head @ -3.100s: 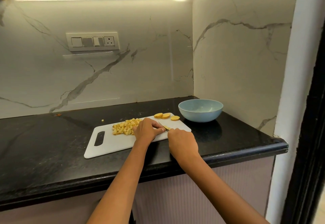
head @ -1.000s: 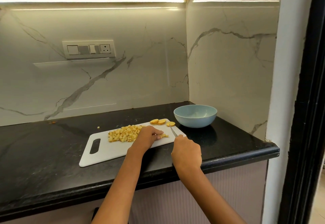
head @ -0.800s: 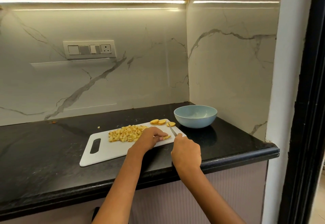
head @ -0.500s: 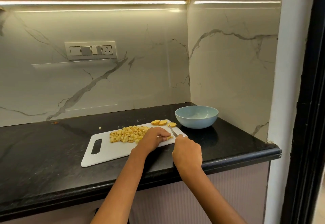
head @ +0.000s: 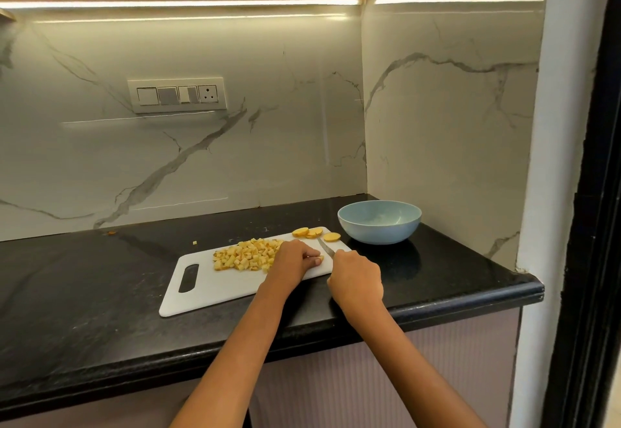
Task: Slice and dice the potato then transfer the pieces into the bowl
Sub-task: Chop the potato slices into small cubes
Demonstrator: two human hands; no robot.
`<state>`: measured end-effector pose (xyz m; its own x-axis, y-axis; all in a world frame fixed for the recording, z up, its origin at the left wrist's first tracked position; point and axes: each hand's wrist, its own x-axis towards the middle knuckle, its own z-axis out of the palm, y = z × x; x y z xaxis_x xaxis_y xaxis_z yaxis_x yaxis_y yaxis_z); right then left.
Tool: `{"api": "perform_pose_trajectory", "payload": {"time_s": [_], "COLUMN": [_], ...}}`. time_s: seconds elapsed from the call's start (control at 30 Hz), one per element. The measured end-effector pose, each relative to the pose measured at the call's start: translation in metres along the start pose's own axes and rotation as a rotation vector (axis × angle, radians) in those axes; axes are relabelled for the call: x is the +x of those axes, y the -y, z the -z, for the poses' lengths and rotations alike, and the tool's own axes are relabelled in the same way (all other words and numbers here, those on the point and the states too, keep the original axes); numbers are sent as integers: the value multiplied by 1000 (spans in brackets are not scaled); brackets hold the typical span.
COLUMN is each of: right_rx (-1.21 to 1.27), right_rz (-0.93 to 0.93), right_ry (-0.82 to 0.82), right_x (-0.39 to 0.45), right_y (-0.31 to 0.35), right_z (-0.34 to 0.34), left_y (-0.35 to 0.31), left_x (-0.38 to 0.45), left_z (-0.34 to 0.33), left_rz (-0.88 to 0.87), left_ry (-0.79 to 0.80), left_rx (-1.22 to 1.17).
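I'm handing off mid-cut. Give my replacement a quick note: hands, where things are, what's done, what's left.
Left hand holds a potato piece on the board.
Right hand grips the knife, blade beside the left fingertips.
Diced pile sits mid-board; three slices lie at the far corner near the bowl.
Done: most dicing.
Left: finish this piece, dice the slices, move everything into the bowl, which looks empty.

We've got both bare forearms reaching up from the bottom of the frame toward the center, our left hand [head: 295, 259] knuckles-up with fingers curled down and pinching, and our right hand [head: 357, 279] just to its right, fisted in a grip.
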<state>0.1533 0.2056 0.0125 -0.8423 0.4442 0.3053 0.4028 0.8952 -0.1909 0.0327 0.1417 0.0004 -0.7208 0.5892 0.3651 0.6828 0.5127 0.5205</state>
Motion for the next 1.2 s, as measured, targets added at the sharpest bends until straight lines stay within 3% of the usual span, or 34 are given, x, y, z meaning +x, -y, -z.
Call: {"api": "perform_pose_trajectory", "payload": {"time_s": [0.27,0.83,1.2], "right_rx": [-43,-79,19], "right_rz": [40,78,-22], "right_ry": [-42,-38,-47], "right_x": [-9,-6,-8], "right_y": [0,22,12], "right_z": [-6,-7,-9], "left_y": [2,2,2], "left_x": [-1,-2,-4], "left_z": [6,7,9], "left_rz": [46,92,100], "left_ry": [-159,-118,-108], "left_rx": [-113,-76,-89]}}
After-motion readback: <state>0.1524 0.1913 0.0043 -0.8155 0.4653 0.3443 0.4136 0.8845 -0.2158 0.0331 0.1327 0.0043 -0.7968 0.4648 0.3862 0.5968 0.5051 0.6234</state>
